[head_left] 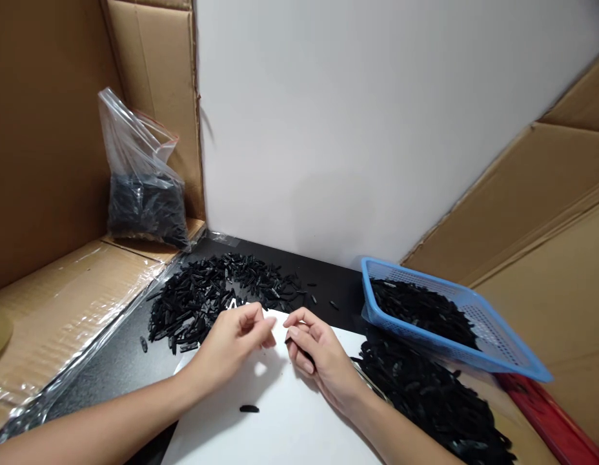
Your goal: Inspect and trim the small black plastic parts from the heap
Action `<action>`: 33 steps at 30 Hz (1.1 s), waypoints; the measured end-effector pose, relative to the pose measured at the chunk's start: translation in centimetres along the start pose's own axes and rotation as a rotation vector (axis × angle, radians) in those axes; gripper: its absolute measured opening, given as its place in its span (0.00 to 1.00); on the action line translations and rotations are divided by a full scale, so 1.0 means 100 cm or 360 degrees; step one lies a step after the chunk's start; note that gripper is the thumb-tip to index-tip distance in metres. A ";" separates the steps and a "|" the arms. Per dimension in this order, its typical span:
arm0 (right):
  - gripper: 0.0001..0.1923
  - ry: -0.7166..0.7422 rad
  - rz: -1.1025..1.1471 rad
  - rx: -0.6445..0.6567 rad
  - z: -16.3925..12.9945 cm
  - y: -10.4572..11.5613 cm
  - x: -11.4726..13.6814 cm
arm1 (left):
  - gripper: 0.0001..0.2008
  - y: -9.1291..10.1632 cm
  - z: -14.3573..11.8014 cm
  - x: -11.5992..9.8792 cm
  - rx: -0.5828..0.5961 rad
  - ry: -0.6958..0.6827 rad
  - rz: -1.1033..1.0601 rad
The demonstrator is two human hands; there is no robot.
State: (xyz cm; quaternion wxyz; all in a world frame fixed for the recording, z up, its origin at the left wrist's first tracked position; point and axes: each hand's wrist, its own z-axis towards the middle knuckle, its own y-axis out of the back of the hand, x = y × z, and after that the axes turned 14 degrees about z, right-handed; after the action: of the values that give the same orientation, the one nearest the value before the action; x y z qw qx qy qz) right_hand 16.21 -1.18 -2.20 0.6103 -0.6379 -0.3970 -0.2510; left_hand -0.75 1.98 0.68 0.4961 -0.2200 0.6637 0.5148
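Hands meet over white sheet (290, 413)
Left hand (234, 345) fingers pinched together; right hand (319, 358) fingers curled around a small black piece (306, 354), near the far pile (207, 300).

Small packing workshop: cardboard boxes (48, 129), bagged black parts (142, 200), blue sorting basket (497, 349), pcs piled on bench.

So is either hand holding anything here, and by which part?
The right hand has a small black piece tucked under its curled fingers; the grip point is hidden. Whether the left hand pinches anything cannot be told.
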 end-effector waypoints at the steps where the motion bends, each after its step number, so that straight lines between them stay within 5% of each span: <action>1: 0.13 -0.0016 0.0015 0.0012 -0.001 0.000 0.002 | 0.17 0.005 0.002 0.000 -0.0090 -0.0022 0.0086; 7: 0.17 -0.0126 -0.0475 0.0126 -0.016 -0.011 0.007 | 0.06 0.052 0.028 0.006 -0.0496 -0.0215 0.0499; 12: 0.07 -0.0069 -0.1465 0.0430 -0.032 -0.023 -0.001 | 0.16 0.088 0.025 0.009 -0.0298 -0.0391 0.1558; 15: 0.05 0.0126 -0.1640 0.0560 -0.034 -0.023 -0.008 | 0.23 0.088 0.013 0.011 -0.0111 -0.0306 0.1952; 19: 0.06 0.0182 -0.1517 0.0525 -0.029 -0.020 -0.013 | 0.23 0.067 0.003 0.013 0.0149 -0.0109 0.2243; 23: 0.04 0.0070 -0.1007 0.0216 -0.020 -0.016 -0.010 | 0.10 0.047 0.011 0.018 0.0031 -0.0153 0.2224; 26: 0.11 0.0099 -0.0620 0.0043 -0.012 -0.008 -0.006 | 0.12 0.043 0.021 0.023 -0.0025 -0.0209 0.2213; 33: 0.15 0.0153 -0.0438 0.0010 0.000 0.002 0.003 | 0.11 0.055 0.025 0.018 -0.0182 -0.0244 0.2102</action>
State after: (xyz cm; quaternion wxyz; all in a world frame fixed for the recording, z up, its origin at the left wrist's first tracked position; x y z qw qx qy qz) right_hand 16.54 -1.06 -2.05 0.5904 -0.5629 -0.4518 -0.3612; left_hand -4.85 6.71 1.72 0.1098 0.2441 0.5935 0.7590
